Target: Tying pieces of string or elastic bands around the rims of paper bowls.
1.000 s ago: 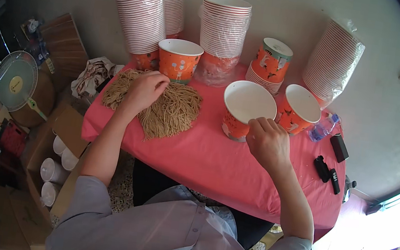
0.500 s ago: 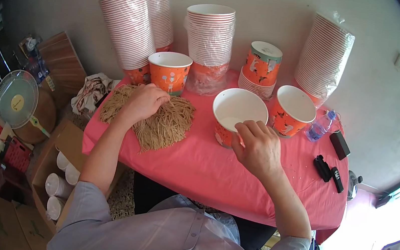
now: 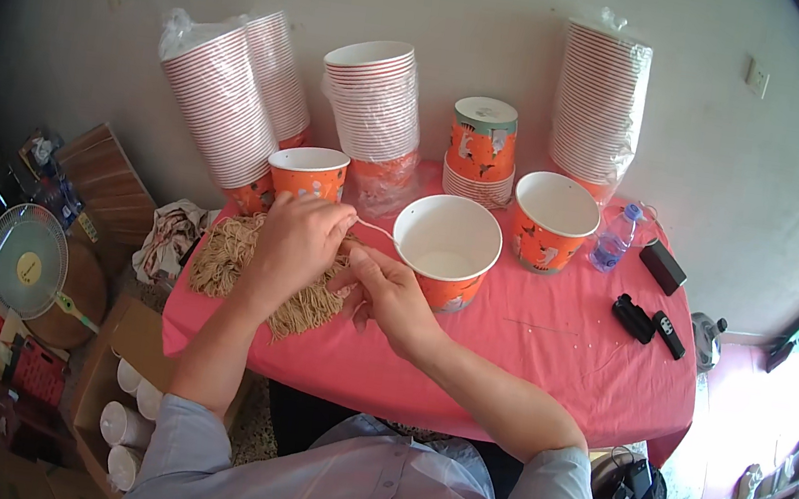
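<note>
- The left hand [image 3: 305, 237] has its thumb and fingertips drawn together and seems to pinch a pale cord [image 3: 377, 227] at its tips.
- The right hand [image 3: 388, 299] is just beside it, thumb up and fingers curled inward; whether they grip a strand or only close on air, I cannot tell.
- What has changed: the right hand was over by the near bucket [image 3: 457, 292] and has come across to the left one, so both sets of fingertips now work in one small spot rather than apart.
- The cord, now plain to see, runs from the left fingertips to the left side of that bucket's rim, so the bucket and the left hand appear joined by it; how it is fixed there is too small to make out.
- The heap of tan yarn [image 3: 305, 314] lies on the table under and around the left hand, showing on both sides of the wrist; the right fingertips are near its right edge.
- The near bucket stands upright, mouth open, beyond the right hand and apart from it.
- A thin dark line, perhaps a rod [image 3: 541, 327], lies on the pink cloth [image 3: 503, 384] to the right.
- Farther out are another open bucket [image 3: 542, 252], a bottle [image 3: 614, 242] and wrapped bucket stacks along the wall, the middle one [image 3: 372, 105] among them.
</note>
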The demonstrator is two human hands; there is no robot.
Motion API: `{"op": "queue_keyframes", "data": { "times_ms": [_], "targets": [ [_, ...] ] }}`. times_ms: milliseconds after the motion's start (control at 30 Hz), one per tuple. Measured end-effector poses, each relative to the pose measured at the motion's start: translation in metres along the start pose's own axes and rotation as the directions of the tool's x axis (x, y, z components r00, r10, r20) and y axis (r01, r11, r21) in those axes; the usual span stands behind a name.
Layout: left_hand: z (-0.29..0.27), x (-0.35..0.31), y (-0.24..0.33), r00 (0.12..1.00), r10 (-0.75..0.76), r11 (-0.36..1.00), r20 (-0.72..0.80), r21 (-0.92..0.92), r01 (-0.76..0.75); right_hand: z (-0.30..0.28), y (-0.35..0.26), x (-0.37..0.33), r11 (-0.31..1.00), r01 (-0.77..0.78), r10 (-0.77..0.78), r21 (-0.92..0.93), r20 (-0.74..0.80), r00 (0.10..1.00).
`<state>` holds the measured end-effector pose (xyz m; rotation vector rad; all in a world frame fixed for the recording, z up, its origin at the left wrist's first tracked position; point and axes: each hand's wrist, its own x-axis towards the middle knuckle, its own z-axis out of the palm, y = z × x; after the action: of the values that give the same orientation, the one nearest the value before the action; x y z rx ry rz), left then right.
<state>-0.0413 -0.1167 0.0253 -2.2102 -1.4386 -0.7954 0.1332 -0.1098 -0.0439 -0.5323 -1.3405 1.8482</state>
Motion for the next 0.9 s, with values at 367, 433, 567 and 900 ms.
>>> {"op": "queue_keyframes", "data": {
  "times_ms": [367, 433, 567, 900],
  "targets": [
    [0.036, -0.074, 0.053, 0.996, 0.074, 0.967, -0.053, 0.249, -0.059, -0.008, 0.027, -0.022, 0.995, 0.089, -0.073, 0.049, -0.267, 0.961],
    [0.041, -0.084, 0.062, 0.994, 0.095, 0.976, -0.06, 0.2, -0.082, -0.012, 0.03, -0.035, 0.994, 0.066, -0.034, 0.085, -0.338, 0.941],
    [0.05, -0.098, 0.079, 0.991, 0.11, 0.993, -0.074, 0.042, -0.107, -0.02, 0.039, -0.062, 0.991, 0.102, -0.055, 0.085, -0.434, 0.899],
    [0.075, -0.097, 0.115, 0.976, 0.199, 0.974, 0.092, -0.132, -0.186, -0.06, 0.035, -0.085, 0.943, 0.264, -0.111, 0.204, -0.555, 0.825]
  ]
}}
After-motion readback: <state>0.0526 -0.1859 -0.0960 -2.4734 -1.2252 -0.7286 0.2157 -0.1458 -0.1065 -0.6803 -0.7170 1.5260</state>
